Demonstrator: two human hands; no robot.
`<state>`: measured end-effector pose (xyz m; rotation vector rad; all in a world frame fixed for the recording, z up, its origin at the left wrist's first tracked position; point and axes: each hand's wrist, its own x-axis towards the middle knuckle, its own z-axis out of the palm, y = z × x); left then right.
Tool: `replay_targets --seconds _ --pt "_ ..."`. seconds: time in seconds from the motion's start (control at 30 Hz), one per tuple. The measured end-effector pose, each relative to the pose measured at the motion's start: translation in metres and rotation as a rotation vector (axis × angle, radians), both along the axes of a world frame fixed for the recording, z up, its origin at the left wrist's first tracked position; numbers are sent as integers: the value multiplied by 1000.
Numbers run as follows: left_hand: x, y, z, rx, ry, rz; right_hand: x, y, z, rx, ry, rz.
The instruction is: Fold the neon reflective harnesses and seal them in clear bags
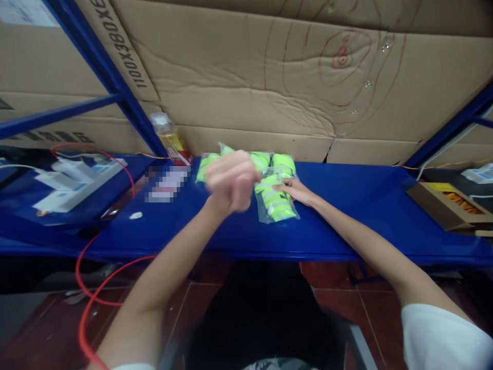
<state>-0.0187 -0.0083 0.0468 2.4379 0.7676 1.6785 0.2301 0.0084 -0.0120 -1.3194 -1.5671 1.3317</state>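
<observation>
My left hand (233, 180) is held up in a fist above the table, smeared by motion, and nothing shows in it. My right hand (299, 191) grips the right edge of a bagged reflective vest (275, 200), neon yellow-green with grey bands, folded in a clear plastic bag. This packet lies flat on the blue table, in front of several more like it. Behind it are another bagged vest (284, 163) and one beside that. Farther left, more packets (206, 163) are partly hidden by my left hand.
The blue table (346, 205) backs onto a cardboard wall (231, 77). A bottle (171, 139) stands at the back left. Power strips (82, 185) and a red hose (82, 313) lie left. An open cardboard box (442, 205) sits right. A small white piece (135, 216) lies left.
</observation>
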Motion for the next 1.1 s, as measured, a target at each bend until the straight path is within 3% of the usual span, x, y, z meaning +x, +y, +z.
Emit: replay_targets --seconds 0.1,0.23,0.37,0.5,0.57,0.7,0.83,1.0,1.1 --pt "3 40 -15 20 121 84 -1 5 3 13 -15 61" --pt "3 73 -43 -231 102 216 3 -1 -5 167 181 36" --pt "16 67 -59 -379 -39 39 3 -9 -11 218 335 -71" --pt "34 46 -58 -594 -335 -206 -2 -15 -4 231 352 -77" --pt "37 39 -56 -645 -401 -264 -4 -18 -1 248 321 -60" --pt "36 37 -56 -654 -420 -220 -2 -17 -2 237 311 -101" --pt "35 40 -60 -666 -432 -161 3 -9 -4 278 353 -300" --pt "34 40 -54 -1007 -643 -207 6 -6 0 278 380 -379" --pt "33 36 -46 -1084 -699 -204 5 -7 0 201 421 -387"
